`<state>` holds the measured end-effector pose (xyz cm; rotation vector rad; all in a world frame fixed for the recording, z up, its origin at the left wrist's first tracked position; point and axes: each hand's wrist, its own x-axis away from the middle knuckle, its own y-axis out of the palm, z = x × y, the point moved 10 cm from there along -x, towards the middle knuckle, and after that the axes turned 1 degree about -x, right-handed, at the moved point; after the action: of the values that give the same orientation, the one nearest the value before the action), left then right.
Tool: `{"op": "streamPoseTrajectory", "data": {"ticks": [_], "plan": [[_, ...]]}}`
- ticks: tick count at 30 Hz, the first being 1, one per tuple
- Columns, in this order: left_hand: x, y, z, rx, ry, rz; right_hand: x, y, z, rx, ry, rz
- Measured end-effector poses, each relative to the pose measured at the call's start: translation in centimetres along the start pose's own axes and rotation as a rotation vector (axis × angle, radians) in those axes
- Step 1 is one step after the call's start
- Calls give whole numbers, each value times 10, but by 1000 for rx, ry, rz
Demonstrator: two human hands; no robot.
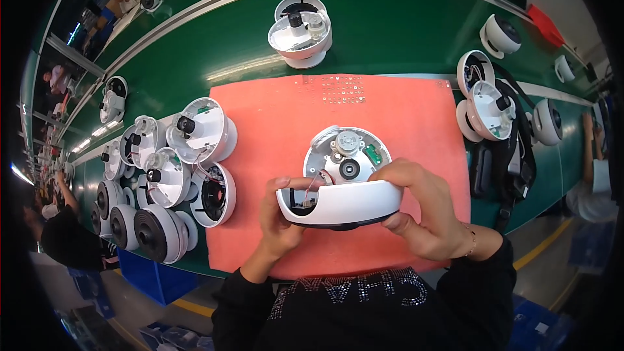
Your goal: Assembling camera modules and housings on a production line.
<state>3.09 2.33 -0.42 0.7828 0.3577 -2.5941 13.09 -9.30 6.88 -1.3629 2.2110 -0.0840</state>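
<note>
Both my hands hold a white rounded housing half above the orange mat, its dark face turned downward and a curved notch at its left end. My left hand grips the notched end, index finger reaching over the rim. My right hand pinches the right end between thumb and fingers. Just beyond stands an open white housing with a pale round motor, a black round part and a small green circuit board. Thin wires run near the housing half; where they end is hidden.
The orange mat bears rows of small screws. Several white appliance heads crowd the left side. Another open unit stands beyond the mat on the green bench. More units and a black strap lie at right.
</note>
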Motion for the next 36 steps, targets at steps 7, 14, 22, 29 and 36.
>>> {"op": "streamPoseTrajectory", "data": {"ticks": [7,14,22,29,36], "plan": [[-4,3,-4,122,-331,41,6,-11,30,-188,274,94],[-15,4,-2,194,-529,13,-1,-3,52,-376,384,-111],[-29,5,-2,311,-581,60,1,1,53,-345,294,-139],[-28,4,-5,267,-560,144,-1,-4,65,-385,404,-48],[-26,13,-20,314,-814,68,0,-5,60,-330,305,-80]]}}
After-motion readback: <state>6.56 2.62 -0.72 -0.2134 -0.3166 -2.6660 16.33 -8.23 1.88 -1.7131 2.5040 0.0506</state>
